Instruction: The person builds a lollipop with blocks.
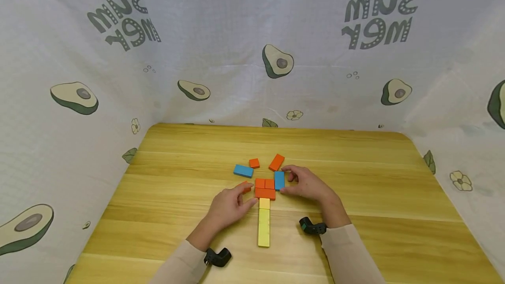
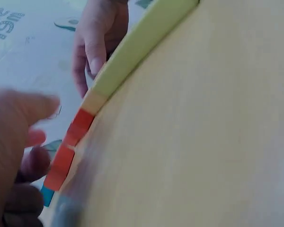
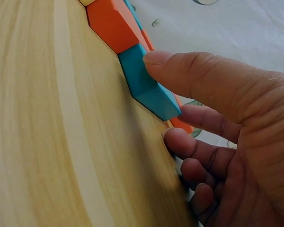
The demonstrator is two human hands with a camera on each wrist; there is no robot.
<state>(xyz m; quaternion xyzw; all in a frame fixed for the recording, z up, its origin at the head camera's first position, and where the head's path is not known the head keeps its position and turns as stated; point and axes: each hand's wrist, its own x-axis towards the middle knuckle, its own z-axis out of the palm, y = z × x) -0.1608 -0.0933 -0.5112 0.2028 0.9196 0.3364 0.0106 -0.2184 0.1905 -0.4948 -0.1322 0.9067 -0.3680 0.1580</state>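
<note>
From the head view, we have the right hand [image 1: 309, 183] pinching a blue block [image 1: 279, 180] by its ends, beyond and right of our landmark, the long yellow block [image 1: 264, 228]. It touches the orange cluster [image 1: 265, 193]; we judge this the placing step, calling for a light, squaring nudge. Over to the left wrist: the left hand [image 2: 7, 142], thumb and fingers apart, seems to hold nothing. On the right wrist, we see the blue block smooth, crisp-edged, lying flat.
</note>
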